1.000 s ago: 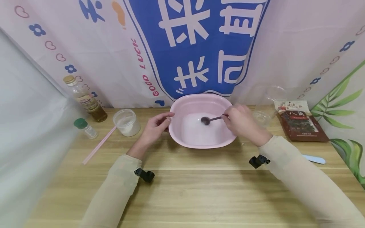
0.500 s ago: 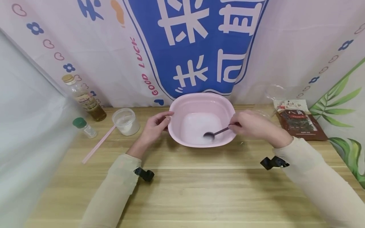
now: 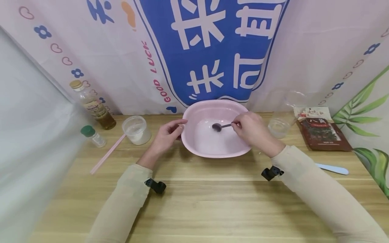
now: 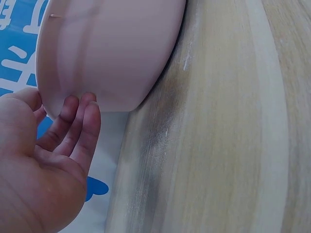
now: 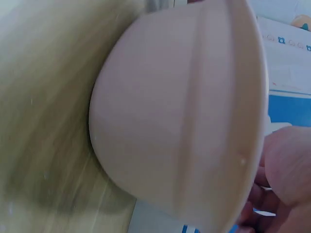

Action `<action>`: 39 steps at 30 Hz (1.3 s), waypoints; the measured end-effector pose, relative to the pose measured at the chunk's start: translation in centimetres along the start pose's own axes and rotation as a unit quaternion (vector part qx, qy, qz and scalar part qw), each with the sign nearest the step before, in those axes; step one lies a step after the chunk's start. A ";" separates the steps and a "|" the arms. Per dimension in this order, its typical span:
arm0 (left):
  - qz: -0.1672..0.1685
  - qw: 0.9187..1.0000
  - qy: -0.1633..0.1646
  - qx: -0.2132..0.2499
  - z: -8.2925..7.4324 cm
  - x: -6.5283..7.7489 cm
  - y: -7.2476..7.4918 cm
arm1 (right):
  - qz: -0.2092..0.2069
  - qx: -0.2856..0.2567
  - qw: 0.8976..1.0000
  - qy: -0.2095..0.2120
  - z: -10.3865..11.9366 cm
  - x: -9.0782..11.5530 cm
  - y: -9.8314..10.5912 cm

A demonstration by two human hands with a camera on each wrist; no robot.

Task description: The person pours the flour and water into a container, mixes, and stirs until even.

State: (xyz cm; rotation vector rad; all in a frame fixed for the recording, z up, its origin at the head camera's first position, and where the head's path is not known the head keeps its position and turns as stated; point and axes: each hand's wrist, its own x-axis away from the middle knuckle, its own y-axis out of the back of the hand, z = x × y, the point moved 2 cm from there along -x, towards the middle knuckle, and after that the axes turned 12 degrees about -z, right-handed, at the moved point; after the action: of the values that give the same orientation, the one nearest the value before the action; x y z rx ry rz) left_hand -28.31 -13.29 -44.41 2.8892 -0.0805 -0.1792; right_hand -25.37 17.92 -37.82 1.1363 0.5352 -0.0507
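Note:
A pink basin (image 3: 189,145) stands on the wooden table with whitish contents (image 3: 209,140) covering its bottom; whether they are liquid or powder I cannot tell. My left hand (image 3: 165,136) holds the basin's left rim. In the left wrist view, the thumb lies at the rim and the curled fingers (image 4: 87,128) touch the outer wall. My right hand (image 3: 252,130) pinches the handle of a dark spoon (image 3: 217,127) above the right rim. The spoon's bowl is inside the basin, near its middle. In the right wrist view, the basin wall (image 5: 146,107) hides the spoon.
On the left are a jar of white powder (image 3: 136,133), pink chopsticks (image 3: 107,154), a green-capped shaker (image 3: 92,136) and an oil bottle (image 3: 97,109). On the right are a clear container (image 3: 278,127), a brown packet (image 3: 323,131) and a light blue handle (image 3: 332,168). A printed curtain (image 3: 121,67) hangs behind.
My right hand has swung the spoon toward the basin's near side and then back to its middle, as in a stirring motion. My left hand stays on the rim.

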 end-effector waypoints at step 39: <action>0.003 1.000 -0.003 -0.002 -0.1 0.0 -0.1 | 0.045 -0.013 0.997 0.063 -2.9 1.9 3.5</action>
State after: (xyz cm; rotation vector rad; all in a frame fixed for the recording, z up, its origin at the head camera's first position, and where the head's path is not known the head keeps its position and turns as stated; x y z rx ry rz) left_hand -28.29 -13.20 -44.34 2.8832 -0.0902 -0.1869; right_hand -23.78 22.43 -36.57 1.1412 0.5949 0.1067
